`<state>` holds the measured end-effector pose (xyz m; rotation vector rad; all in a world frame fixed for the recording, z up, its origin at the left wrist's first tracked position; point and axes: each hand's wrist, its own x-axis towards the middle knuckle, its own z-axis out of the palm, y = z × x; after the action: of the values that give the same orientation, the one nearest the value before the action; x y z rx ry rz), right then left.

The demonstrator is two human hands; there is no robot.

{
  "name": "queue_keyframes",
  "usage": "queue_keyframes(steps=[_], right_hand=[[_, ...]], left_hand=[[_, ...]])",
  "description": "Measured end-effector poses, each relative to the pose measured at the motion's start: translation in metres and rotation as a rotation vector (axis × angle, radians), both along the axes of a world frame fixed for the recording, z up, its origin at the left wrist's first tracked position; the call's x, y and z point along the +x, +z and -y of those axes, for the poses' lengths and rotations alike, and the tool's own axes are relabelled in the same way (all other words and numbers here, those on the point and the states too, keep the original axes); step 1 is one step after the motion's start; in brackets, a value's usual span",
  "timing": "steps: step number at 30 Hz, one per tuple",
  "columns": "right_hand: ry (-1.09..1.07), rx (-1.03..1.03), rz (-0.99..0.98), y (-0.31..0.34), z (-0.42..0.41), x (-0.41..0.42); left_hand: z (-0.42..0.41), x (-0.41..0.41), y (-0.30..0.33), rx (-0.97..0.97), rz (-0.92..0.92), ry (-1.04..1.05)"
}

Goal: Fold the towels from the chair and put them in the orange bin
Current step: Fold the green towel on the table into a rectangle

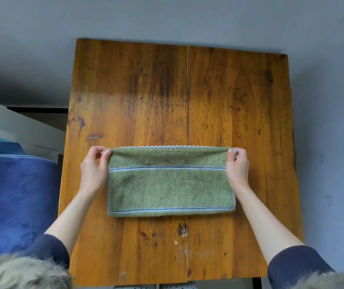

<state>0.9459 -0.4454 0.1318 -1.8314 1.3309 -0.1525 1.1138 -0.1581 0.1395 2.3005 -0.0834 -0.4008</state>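
Note:
A green towel (170, 184) with pale blue stripes lies folded in a wide band on the wooden table (146, 90), near its front half. My left hand (93, 168) pinches the towel's far left corner between thumb and fingers. My right hand (237, 166) pinches the far right corner the same way. The top layer is held along the far edge, where a checked border shows. Neither the chair nor the orange bin is in view.
A blue fabric-covered object (16, 195) stands close to the table's left side, with white boards (20, 126) behind it. Grey floor surrounds the table. Fuzzy pale trim (20, 274) on my clothing fills the bottom corners.

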Motion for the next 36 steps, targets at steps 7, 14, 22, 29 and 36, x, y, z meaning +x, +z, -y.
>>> queue_keyframes(steps=[7,14,22,29,36], right_hand=[[-0.019,-0.023,-0.009,-0.011,0.004,0.003],[-0.114,-0.114,-0.032,-0.007,-0.004,0.007],[-0.099,-0.166,-0.011,-0.006,-0.004,0.008],[-0.091,-0.251,-0.096,-0.008,-0.001,0.004],[0.633,-0.592,-0.041,-0.017,-0.074,0.01]], left_hand=[[0.004,0.01,-0.012,0.049,-0.01,-0.035],[0.011,0.005,-0.012,0.083,0.079,0.034],[0.013,0.009,-0.015,0.112,0.063,0.063],[0.014,0.01,-0.01,0.274,0.131,0.045],[0.059,-0.056,-0.012,0.358,0.482,-0.549]])
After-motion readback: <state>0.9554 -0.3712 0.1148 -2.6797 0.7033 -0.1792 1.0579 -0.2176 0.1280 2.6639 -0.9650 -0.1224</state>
